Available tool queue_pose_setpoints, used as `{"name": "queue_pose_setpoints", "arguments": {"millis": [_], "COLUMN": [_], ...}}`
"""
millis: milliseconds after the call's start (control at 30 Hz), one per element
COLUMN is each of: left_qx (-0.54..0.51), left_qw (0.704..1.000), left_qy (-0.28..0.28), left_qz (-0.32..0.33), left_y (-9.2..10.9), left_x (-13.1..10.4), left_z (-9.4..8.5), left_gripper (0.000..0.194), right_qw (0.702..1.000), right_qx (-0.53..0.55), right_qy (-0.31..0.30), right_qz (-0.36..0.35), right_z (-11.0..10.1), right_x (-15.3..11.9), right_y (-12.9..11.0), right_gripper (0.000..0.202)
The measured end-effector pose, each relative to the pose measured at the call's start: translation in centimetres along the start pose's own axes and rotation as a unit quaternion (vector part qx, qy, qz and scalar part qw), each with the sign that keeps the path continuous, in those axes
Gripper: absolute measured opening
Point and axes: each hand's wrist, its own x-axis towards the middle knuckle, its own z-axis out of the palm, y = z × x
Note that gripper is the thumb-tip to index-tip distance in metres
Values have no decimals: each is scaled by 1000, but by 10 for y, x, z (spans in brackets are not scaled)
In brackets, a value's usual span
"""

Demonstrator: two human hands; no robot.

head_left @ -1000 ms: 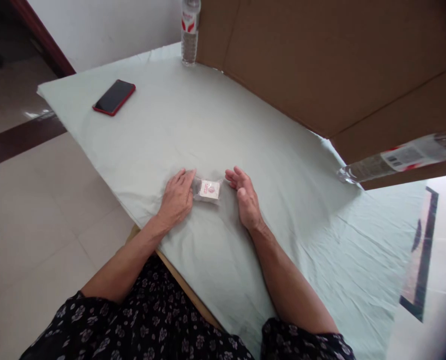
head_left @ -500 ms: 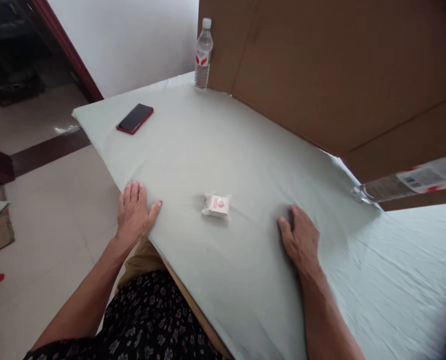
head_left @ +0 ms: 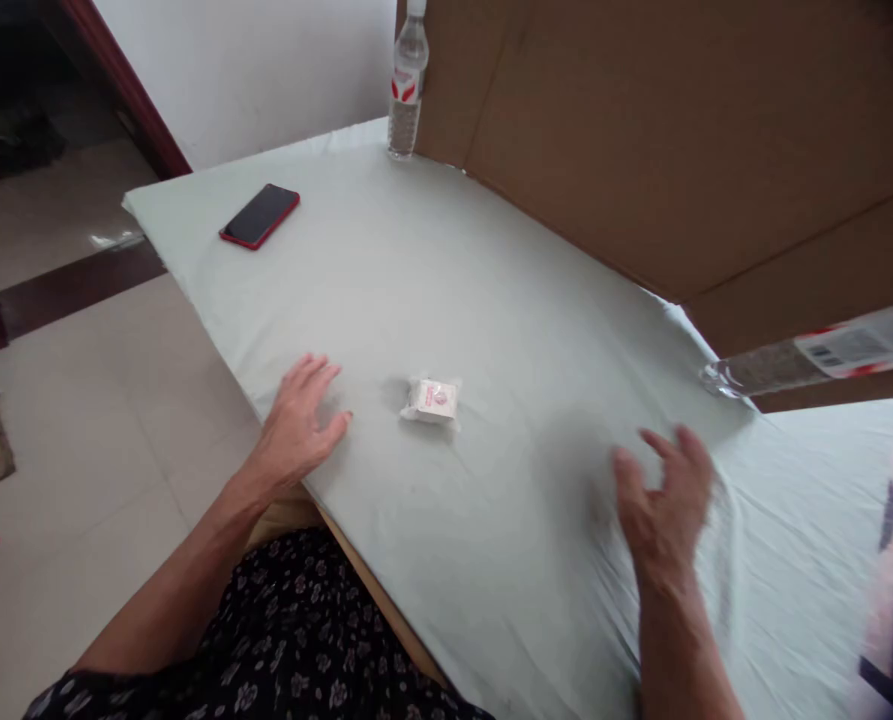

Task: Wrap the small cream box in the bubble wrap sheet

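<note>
A small white block with red print, wrapped in clear film (head_left: 435,400), lies on the pale green cloth of the table (head_left: 476,540). To its left, my left hand (head_left: 300,425) hovers just over the table's near edge, fingers apart and holding nothing. Well to the right of the block, my right hand (head_left: 663,500) is raised above the cloth, slightly blurred, with thumb and fingers spread and nothing in them. Neither hand touches the wrapped block. What the print says is too small to read.
A phone with a red case (head_left: 260,216) lies at the far left. A clear water bottle (head_left: 407,90) stands by a large brown cardboard panel (head_left: 603,130) along the back. Another bottle (head_left: 813,355) is at the right, against the cardboard. Tiled floor (head_left: 131,400) shows left of the table.
Both hands have come up off the cloth. My left hand has moved right, towards the wrapped block; my right hand has moved right, away from it, its fingers spreading. The view has shifted slightly.
</note>
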Motion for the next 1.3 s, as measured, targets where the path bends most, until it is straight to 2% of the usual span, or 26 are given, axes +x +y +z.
{"name": "queue_pose_setpoints", "arguments": {"millis": [67, 100, 167, 200, 267, 333, 400, 500, 600, 733, 833, 1000, 1133, 1300], "left_qx": [-99, -149, -253, -303, -379, -406, -393, -329, -250, -161, -129, -119, -120, -221], "left_qw": [992, 983, 958, 943, 911, 898, 902, 923, 945, 959, 961, 962, 960, 941], "left_qy": [-81, -108, -137, -141, -162, -170, -178, -193, -189, -160, -141, -145, -150, -143], "left_qz": [19, 22, 8, 2, 6, 20, 36, 57, 97, 167, 199, 199, 201, 214], "left_y": [19, 27, 37, 39, 37, 29, 21, 17, 22, 28, 27, 26, 27, 29], "left_x": [19, 29, 50, 58, 70, 72, 68, 59, 55, 55, 56, 56, 57, 54], "left_z": [11, 19, 37, 45, 56, 60, 57, 52, 54, 64, 69, 68, 67, 65], "left_gripper": [66, 70, 76, 77, 79, 81, 82, 83, 86, 84, 80, 81, 82, 90], "right_qw": [982, 966, 928, 910, 879, 852, 833, 819, 819, 834, 847, 867, 888, 911], "right_qx": [123, 179, 299, 356, 438, 472, 468, 431, 387, 315, 251, 176, 197, 272], "right_qy": [-88, -119, -164, -167, -169, -217, -281, -349, -369, -349, -318, -225, -198, -218], "right_qz": [-110, -141, -150, -131, -83, -68, -91, -150, -207, -289, -345, -409, -366, -222], "right_z": [20, 32, 56, 67, 86, 97, 97, 83, 69, 64, 65, 68, 76, 73], "right_x": [17, 27, 49, 59, 73, 79, 78, 74, 73, 71, 68, 60, 56, 59], "right_y": [-50, -73, -109, -122, -136, -141, -140, -136, -138, -143, -147, -151, -159, -176], "right_gripper": [54, 50, 43, 38, 30, 29, 28, 25, 25, 23, 20, 13, 15, 14]}}
